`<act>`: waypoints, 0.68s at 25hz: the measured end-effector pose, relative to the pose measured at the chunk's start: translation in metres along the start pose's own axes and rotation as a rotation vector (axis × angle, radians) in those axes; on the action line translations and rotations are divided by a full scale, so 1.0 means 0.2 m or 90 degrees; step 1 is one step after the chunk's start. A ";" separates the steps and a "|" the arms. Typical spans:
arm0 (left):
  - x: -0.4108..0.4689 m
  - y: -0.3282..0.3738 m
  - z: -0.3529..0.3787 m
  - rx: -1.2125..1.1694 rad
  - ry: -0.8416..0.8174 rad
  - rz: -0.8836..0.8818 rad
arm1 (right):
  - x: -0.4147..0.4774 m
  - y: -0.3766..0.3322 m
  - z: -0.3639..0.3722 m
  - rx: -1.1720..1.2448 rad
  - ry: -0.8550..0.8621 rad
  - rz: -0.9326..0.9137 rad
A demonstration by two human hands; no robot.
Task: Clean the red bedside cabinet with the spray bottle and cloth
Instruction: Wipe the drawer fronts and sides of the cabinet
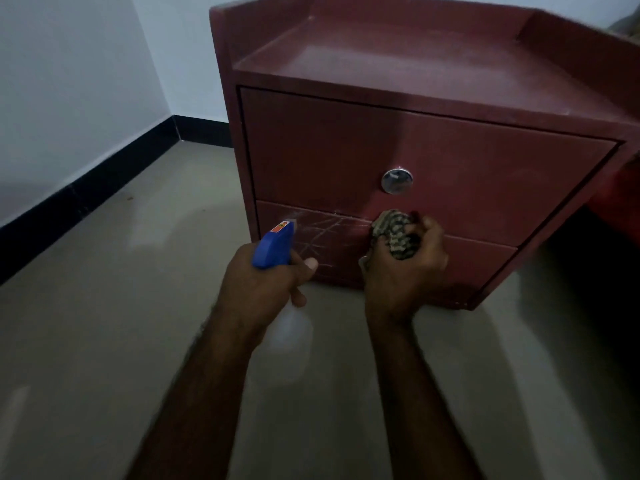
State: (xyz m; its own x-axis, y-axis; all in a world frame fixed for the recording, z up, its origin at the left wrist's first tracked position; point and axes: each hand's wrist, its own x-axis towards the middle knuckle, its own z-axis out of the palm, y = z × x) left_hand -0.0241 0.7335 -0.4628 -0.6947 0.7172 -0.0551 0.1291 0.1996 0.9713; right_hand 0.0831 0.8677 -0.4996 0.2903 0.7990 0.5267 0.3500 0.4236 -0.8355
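Two hands work at the front of one red cabinet (398,57), which stands on the floor (104,323) close to the corner where two pale walls (69,81) meet. One black skirting (86,192) band runs along the foot of both. The cabinet has one flat top with a raised rim (575,46) along its back and two side edges. Its front face holds two drawers, one above the other. The upper drawer (329,150) carries one round metal knob (397,181) near the middle of its bottom edge. The lower drawer (485,261) shows several crossing whitish streaks (322,230) on its left half.

One spray bottle (273,247) is held by the left hand (266,282), fingers curled round the neck below the blue head and thumb stretched out to the right. The pale, translucent body hangs under the hand. The nozzle points at the top left corner of the lower drawer, just beside the streaks; whether it touches the wood cannot be told.

One bunched cloth (394,233), patterned dark and light, is gripped by the right hand (405,271), all fingers closed tightly round it. The cloth lies against the top edge of the lower drawer, just below the knob and to the right of the streaks. The two hands are near each other but apart.
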 end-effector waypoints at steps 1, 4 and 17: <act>0.01 -0.01 -0.01 -0.002 0.008 -0.009 | -0.02 -0.01 0.02 -0.010 -0.018 -0.025; 0.03 -0.02 -0.04 -0.008 0.026 -0.025 | 0.00 0.03 -0.01 0.012 -0.027 -0.014; 0.06 -0.02 -0.09 0.006 0.029 -0.015 | -0.06 -0.07 0.07 0.034 -0.052 0.004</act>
State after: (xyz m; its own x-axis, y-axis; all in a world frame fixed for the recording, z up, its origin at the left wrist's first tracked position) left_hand -0.0460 0.7288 -0.4635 -0.7287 0.6816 -0.0667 0.1188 0.2217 0.9679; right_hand 0.0626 0.8582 -0.4968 0.2172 0.8330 0.5088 0.2994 0.4393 -0.8470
